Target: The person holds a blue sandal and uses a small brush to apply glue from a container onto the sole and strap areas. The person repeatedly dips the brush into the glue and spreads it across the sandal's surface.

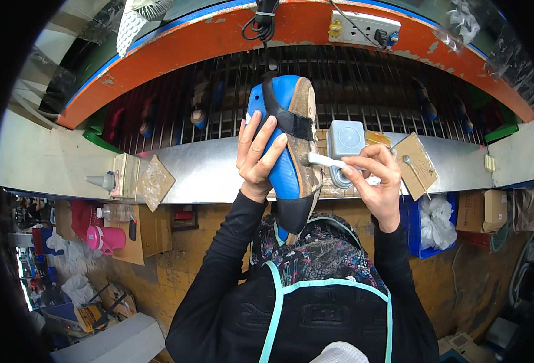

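A blue and black shoe upper (pixel 285 169), pulled over a form, is tilted upright above the metal ledge. My left hand (pixel 258 151) wraps its left side, fingers spread over the blue part and black strap, so the underside faces right. A small white brush (pixel 326 160) is pinched in my right hand (pixel 376 181), between thumb and fingers. Its head meets or nearly meets the tan underside; the exact contact is unclear. Below that hand sits a small round grey pot (pixel 339 177), partly hidden. Behind it stands a square grey container (pixel 346 138).
Beyond the metal ledge (pixel 200 166) runs a rack of rods (pixel 176 121) carrying several shoes under an orange frame (pixel 218 27). A stick lies on a cardboard piece (pixel 415 163) at right. A blue crate (pixel 413 233) holds plastic bags. Lower left is a pink jug (pixel 106 239).
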### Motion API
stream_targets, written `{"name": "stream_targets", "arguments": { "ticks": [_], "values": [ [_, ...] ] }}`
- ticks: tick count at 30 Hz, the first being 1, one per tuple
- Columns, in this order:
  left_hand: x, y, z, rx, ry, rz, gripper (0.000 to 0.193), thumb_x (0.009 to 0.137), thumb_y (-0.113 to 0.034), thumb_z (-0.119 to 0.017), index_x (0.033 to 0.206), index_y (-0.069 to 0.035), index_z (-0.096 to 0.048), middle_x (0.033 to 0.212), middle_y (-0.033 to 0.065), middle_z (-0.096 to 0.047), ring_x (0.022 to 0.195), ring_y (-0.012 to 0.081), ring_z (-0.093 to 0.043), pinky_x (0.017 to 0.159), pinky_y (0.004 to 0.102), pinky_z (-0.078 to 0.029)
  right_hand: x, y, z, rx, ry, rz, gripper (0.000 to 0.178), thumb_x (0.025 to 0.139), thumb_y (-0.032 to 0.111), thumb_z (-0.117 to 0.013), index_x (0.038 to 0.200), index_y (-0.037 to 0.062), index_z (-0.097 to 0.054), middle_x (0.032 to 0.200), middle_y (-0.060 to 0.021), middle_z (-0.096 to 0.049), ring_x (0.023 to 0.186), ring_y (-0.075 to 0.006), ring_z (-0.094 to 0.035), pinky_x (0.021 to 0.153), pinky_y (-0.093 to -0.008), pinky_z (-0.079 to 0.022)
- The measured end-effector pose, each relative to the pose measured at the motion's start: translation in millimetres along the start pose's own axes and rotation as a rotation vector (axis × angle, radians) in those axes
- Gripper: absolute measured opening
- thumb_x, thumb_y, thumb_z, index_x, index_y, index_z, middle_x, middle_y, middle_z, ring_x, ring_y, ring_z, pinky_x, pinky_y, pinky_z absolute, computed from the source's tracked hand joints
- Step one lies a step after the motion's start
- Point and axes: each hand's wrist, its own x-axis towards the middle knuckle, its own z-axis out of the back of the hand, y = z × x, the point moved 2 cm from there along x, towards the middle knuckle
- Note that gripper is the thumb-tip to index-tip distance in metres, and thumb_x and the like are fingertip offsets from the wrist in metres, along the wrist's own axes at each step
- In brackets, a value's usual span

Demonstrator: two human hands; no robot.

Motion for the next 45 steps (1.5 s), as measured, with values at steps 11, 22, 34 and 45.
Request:
{"name": "stream_targets", "arguments": {
  "ticks": [11,22,34,45],
  "values": [
    [4,-9,-11,0.017,-0.079,0.022,0.033,0.081,-0.017,-0.072,0.113,-0.018,-0.063,0.128,0.0129,-0.061,0.125,0.0368,-0.053,0.107,0.0545,-0.036,-30,1,-2,0.165,-0.141,-0.048,0.02,0.074,0.004,-0.078,0.094,0.006,-0.075,0.085,-0.0034,-0.056,0.071,-0.0111,-0.053,0.057,-0.0235,-0.042],
    [3,-15,-24,0.071,-0.089,0.039,0.026,0.09,-0.016,-0.061,0.116,-0.014,-0.057,0.132,0.0162,-0.058,0.128,0.0379,-0.05,0.112,0.0558,-0.027,-40,2,8,0.377,-0.225,-0.021,0.019,0.075,0.0,-0.077,0.094,0.0032,-0.074,0.091,-0.0037,-0.056,0.07,-0.0093,-0.054,0.061,-0.0221,-0.045],
    [1,-19,-42,0.042,-0.071,0.198,0.047,0.083,-0.025,-0.069,0.125,-0.009,-0.059,0.137,0.0209,-0.052,0.13,0.039,-0.047,0.11,0.0531,-0.029,-57,0,13,0.541,-0.136,-0.398,0.013,0.083,0.008,-0.072,0.093,-0.0013,-0.073,0.091,-0.0063,-0.058,0.085,-0.0124,-0.058,0.076,-0.0231,-0.047],
    [-19,-13,-42,0.069,-0.089,0.258,0.046,0.083,-0.035,-0.07,0.124,-0.015,-0.062,0.136,0.0152,-0.055,0.132,0.0333,-0.046,0.116,0.0532,-0.014,-62,12,-8,0.343,-0.188,-0.311,0.015,0.081,0.006,-0.073,0.095,0.0009,-0.074,0.09,-0.0055,-0.056,0.083,-0.0137,-0.055,0.074,-0.0248,-0.045]
  ]
}}
